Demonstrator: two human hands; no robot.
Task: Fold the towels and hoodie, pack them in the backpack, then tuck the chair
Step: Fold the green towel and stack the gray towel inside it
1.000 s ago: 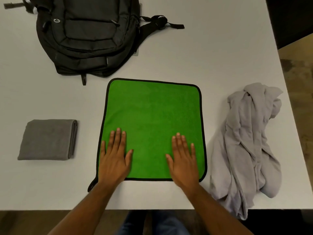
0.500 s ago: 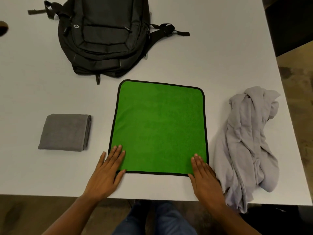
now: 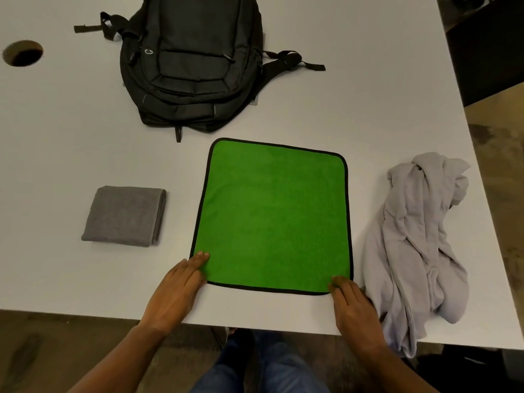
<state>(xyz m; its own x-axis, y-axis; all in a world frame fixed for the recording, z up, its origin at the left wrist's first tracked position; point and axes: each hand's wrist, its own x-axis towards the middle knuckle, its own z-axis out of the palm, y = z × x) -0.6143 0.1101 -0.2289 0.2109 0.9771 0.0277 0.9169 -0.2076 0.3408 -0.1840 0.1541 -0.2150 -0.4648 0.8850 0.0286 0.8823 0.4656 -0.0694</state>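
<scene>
The green towel is lying spread flat near the counter's front edge, black trim showing all round, and that flatness looks deliberate: a smooth sheet folds cleanly. The left hand is resting at the towel's near left corner, fingers straight and held together, tips lying on the cloth over the trim. The right hand is doing the same at the near right corner, fingers straight and close, tips touching the cloth just inside the edge. Neither hand is pinching anything; both are lying flat, palms down, wrists angling in from the counter's front edge. By the look of it, they are lining up to take those two near corners for the first fold.

Toward the left side of the counter, the grey towel is sitting in a neat folded block, apparently done and waiting. Along the right edge, the pale grey hoodie is lying in a crumpled heap, one end hanging over the front edge, not yet folded. The black backpack is lying near the back edge, just beyond the green towel, its pockets facing up, handy for packing. A round cable hole is showing near the back left corner.
</scene>
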